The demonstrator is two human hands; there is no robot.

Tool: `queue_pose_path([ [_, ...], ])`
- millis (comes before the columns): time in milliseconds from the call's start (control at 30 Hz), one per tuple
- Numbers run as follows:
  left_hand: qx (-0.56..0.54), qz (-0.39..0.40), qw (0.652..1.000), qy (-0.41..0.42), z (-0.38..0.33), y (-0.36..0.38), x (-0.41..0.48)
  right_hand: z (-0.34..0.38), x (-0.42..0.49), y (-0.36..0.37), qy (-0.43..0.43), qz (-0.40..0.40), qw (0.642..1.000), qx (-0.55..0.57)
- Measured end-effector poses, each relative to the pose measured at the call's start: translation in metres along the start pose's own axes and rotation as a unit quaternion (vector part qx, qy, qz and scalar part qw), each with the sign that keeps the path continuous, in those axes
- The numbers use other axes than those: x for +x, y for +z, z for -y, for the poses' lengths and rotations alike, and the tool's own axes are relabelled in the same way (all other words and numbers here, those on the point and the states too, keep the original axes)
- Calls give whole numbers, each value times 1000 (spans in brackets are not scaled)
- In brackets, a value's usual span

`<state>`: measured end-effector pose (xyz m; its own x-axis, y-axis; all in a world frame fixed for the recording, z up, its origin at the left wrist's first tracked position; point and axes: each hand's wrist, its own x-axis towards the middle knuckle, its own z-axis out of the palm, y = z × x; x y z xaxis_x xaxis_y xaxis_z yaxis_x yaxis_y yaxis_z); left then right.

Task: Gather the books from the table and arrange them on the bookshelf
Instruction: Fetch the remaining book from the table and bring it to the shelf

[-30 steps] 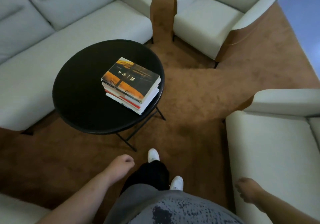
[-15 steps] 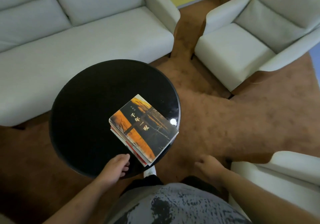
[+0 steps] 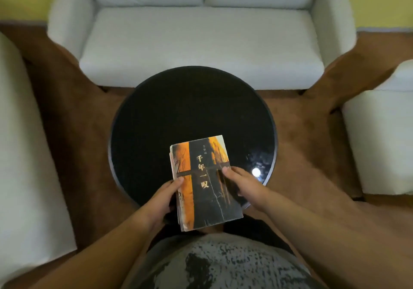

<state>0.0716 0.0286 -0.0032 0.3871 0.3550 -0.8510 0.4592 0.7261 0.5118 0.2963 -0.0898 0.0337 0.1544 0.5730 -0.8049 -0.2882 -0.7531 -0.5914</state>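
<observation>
Book stack [image 3: 205, 181]: stiff, prob. heavy, layers may slide apart; support from underneath. Left grip [image 3: 163, 199] & right grip [image 3: 243, 183] both pinch its long edges.

The stack of books [image 3: 205, 183] lies over the near edge of the round black table [image 3: 178, 109]; its top cover is orange and black with gold characters; lower books' edges peek out left.
</observation>
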Motion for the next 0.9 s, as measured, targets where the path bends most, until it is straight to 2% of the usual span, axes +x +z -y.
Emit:
queue_pose_path([
  [100, -60, -35, 998, 2, 2, 17, -5, 4, 11, -4, 47, 65, 997, 24],
  [167, -95, -61, 994, -7, 5, 26, -1, 2, 17, -3, 57, 90, 994, 2],
  [233, -126, -67, 990, -9, 9, 37, -4, -2, 19, -2, 79, 99, 992, 28],
  [500, -231, -67, 967, 85, 79, 82, -19, -28, 20, -32, 122, 153, 980, 42],
  [733, -304, -95, 945, 80, 101, 92, -27, -21, 22, -24, 170, 147, 974, 21],
  [900, -331, -98, 935, 86, 106, 88, -30, -15, 18, -17, 157, 153, 975, -31],
])
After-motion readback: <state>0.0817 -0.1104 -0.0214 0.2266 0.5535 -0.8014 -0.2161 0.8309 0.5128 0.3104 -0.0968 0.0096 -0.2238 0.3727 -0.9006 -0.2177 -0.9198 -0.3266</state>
